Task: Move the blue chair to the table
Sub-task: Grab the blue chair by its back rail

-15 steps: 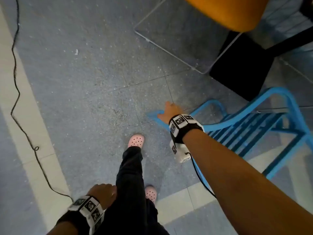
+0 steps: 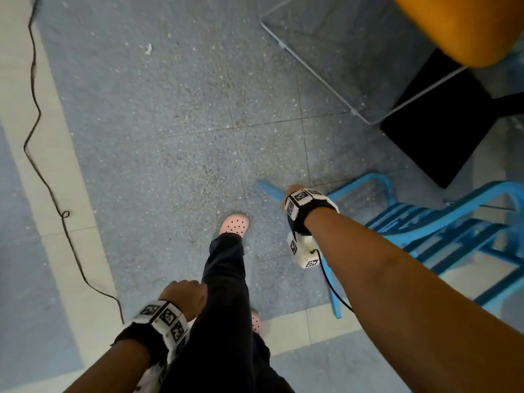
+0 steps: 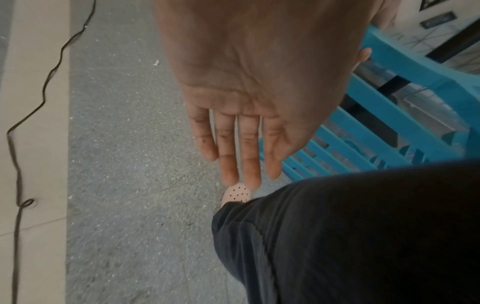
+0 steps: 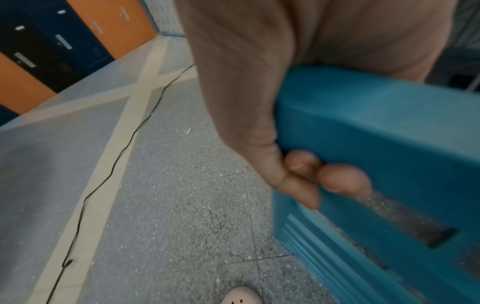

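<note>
The blue plastic chair [image 2: 442,222] with a slatted seat is at my right side, seen from above. My right hand [image 2: 292,191] grips the top rail of its backrest; in the right wrist view my fingers [image 4: 342,179] curl round the blue chair [image 4: 389,133] rail from below. My left hand [image 2: 184,296] hangs beside my dark trouser leg [image 2: 226,293], holding nothing. The left wrist view shows its fingers [image 3: 241,156] straight, with the blue chair [image 3: 402,82] to the right. A black table leg and base [image 2: 442,120] stand at the upper right.
An orange chair seat [image 2: 465,26] on a grey metal frame [image 2: 312,72] stands ahead at the top right. A black cable [image 2: 37,131] snakes along the pale floor stripe on the left. Grey speckled floor lies ahead. Orange and dark lockers [image 4: 64,41] line the far wall.
I have stepped forward a little with the chair in my right hand; the orange chair and black base sit slightly nearer. My left hand still hangs by my leg.
</note>
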Available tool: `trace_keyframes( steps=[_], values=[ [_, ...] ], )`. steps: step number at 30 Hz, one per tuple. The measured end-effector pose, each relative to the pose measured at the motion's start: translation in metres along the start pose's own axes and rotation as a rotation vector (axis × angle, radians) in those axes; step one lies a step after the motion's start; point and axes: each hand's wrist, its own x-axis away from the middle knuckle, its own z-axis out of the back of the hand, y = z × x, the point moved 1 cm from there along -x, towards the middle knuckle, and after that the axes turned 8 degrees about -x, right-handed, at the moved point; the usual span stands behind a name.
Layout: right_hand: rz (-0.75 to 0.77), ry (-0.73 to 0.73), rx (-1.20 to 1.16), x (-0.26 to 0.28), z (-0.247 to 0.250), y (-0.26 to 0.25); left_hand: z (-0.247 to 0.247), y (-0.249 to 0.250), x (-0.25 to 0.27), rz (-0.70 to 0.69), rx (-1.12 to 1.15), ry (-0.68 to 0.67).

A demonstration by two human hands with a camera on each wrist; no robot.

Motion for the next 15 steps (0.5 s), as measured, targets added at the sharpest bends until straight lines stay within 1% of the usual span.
trace_keyframes(
  steps=[2,4,7,9,12,15],
  values=[
    [-0.015,0.027,-0.04,0.013,-0.001,0.009,0.021,0.006,0.007,-0.031,0.008,0.061],
    [-0.029,0.073,-0.075,0.03,-0.006,0.023,0.042,0.014,0.017,-0.08,0.067,0.131],
    [-0.052,0.14,-0.095,0.058,-0.009,0.047,0.065,0.028,0.027,-0.137,0.218,0.277],
    [-0.082,0.148,-0.099,0.084,-0.007,0.068,0.078,0.045,0.029,-0.165,0.241,0.386],
    [-0.091,0.134,-0.094,0.137,-0.002,0.104,0.095,0.083,0.023,-0.215,0.179,0.513],
    [-0.08,0.204,-0.118,0.199,-0.008,0.141,0.105,0.133,0.021,-0.318,0.197,0.598]
  ],
)
